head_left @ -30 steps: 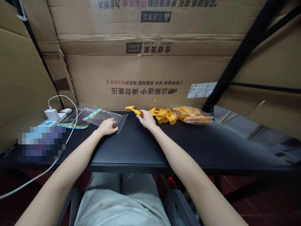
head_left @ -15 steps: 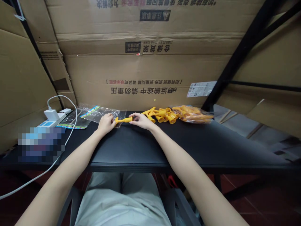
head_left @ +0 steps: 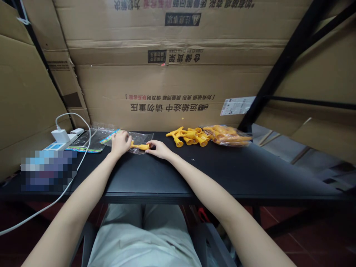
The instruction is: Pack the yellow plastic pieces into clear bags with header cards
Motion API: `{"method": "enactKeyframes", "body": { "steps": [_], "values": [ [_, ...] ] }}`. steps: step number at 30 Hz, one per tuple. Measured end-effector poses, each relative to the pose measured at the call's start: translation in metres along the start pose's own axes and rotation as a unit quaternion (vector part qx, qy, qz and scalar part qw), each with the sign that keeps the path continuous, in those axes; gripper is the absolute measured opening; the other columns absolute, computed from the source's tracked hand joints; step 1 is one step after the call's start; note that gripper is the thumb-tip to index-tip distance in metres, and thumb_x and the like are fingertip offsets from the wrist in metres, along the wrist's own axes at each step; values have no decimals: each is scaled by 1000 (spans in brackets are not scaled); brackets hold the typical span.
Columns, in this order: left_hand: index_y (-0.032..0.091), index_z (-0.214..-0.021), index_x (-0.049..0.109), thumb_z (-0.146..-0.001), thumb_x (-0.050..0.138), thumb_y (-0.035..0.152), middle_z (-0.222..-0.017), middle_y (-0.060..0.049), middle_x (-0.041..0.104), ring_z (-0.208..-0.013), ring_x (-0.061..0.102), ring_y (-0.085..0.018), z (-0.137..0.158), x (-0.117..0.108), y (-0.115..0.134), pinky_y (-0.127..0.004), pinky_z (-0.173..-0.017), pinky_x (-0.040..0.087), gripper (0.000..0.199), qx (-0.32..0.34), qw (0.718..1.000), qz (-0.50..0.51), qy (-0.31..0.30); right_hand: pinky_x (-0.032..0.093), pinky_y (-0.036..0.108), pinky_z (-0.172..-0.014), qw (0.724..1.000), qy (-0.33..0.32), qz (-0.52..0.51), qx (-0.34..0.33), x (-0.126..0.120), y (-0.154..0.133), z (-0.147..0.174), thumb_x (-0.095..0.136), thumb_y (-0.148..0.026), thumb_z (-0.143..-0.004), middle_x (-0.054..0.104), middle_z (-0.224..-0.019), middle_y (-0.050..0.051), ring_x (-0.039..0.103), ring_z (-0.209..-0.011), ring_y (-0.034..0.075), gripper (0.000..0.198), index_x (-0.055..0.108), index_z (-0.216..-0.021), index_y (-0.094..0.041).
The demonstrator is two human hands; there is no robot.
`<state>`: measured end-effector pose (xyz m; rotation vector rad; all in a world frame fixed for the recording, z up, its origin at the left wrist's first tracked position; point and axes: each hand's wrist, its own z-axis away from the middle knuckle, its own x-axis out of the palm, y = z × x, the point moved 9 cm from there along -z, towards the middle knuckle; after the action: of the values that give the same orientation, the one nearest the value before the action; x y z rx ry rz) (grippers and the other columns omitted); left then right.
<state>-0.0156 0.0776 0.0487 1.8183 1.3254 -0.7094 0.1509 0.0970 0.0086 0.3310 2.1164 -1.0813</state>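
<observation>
A yellow plastic piece (head_left: 141, 147) with a flared cup end lies low over the black tabletop, its cup pointing right. My right hand (head_left: 159, 149) pinches that cup end between thumb and fingers. At the piece's other end, my left hand (head_left: 120, 144) is curled down on a clear plastic bag (head_left: 139, 137) with a coloured printed edge. The left fingertips are partly hidden. The piece lies against the bag; whether it is inside, I cannot tell.
Several similar yellow pieces (head_left: 191, 136) lie heaped to the right, beside a filled clear bag (head_left: 228, 135). More flat bags (head_left: 86, 142) lie at the left. Near them are a power strip (head_left: 59, 142) and a white cable (head_left: 80, 167). Behind stands a cardboard wall (head_left: 172, 79).
My right hand has moved left and slightly down with the yellow piece. My left hand has shifted a little left and up, onto the bag, and the bag has moved slightly.
</observation>
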Motion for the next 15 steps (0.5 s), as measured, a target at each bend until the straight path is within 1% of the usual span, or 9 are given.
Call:
{"method": "enactKeyframes", "body": {
  "steps": [2, 4, 6, 7, 8, 10, 13, 15],
  "values": [
    [18, -99, 56, -82, 43, 27, -114, -16, 59, -113, 47, -31, -1, -9, -36, -52, -97, 28, 24, -113, 993, -33, 24, 45, 30, -82, 1000, -3, 1, 7, -1, -1, 1, 70, -24, -71, 66, -94, 6, 60, -86, 16, 35, 63, -103, -13],
    [14, -108, 52, -78, 46, 27, -121, -22, 54, -119, 41, -37, 3, -13, -71, -60, -95, 25, 33, -204, 978, -47, 29, 45, 30, -83, 1000, -4, 0, 13, -2, -2, 1, 70, -24, -71, 67, -94, 7, 61, -87, 16, 35, 64, -103, -13],
    [10, -113, 49, -76, 48, 27, -125, -28, 49, -125, 34, -41, 7, -10, -99, -63, -92, 26, 40, -267, 963, -46, 12, 45, 29, -84, 1000, -1, -3, 15, -4, -4, 0, 70, -23, -71, 67, -94, 7, 61, -87, 16, 35, 64, -103, -12],
    [9, -113, 49, -75, 49, 27, -124, -29, 50, -125, 34, -43, 8, -7, -110, -64, -91, 26, 41, -290, 956, -39, -3, 45, 29, -84, 1000, 1, -4, 15, -5, -5, 0, 70, -23, -71, 67, -94, 7, 61, -88, 16, 35, 65, -104, -12],
    [8, -112, 50, -74, 49, 27, -121, -30, 52, -123, 36, -44, 9, -2, -119, -66, -90, 26, 42, -307, 951, -29, -21, 45, 29, -85, 1000, 3, -5, 16, -6, -6, 0, 70, -22, -71, 68, -94, 7, 62, -88, 16, 35, 65, -104, -12],
    [10, -107, 53, -72, 51, 25, -115, -28, 58, -118, 42, -44, 7, 2, -126, -66, -91, 25, 38, -311, 950, -13, -25, 44, 29, -85, 1000, 7, -6, 19, -8, -6, 0, 71, -21, -70, 68, -94, 7, 62, -88, 16, 35, 65, -104, -12],
    [16, -99, 57, -69, 53, 19, -109, -19, 64, -113, 49, -39, -1, 3, -122, -62, -95, 25, 31, -278, 960, 10, -3, 45, 30, -85, 1000, 10, -4, 29, -11, -5, -1, 72, -22, -69, 69, -92, 6, 63, -87, 16, 36, 67, -103, -13],
    [18, -97, 59, -66, 53, 12, -110, -16, 64, -111, 53, -34, -5, 7, -117, -54, -95, 32, 33, -254, 966, 36, -13, 45, 30, -84, 999, 10, -1, 38, -13, -3, -1, 72, -23, -69, 70, -90, 6, 63, -85, 16, 36, 67, -104, -14]
  ]
}}
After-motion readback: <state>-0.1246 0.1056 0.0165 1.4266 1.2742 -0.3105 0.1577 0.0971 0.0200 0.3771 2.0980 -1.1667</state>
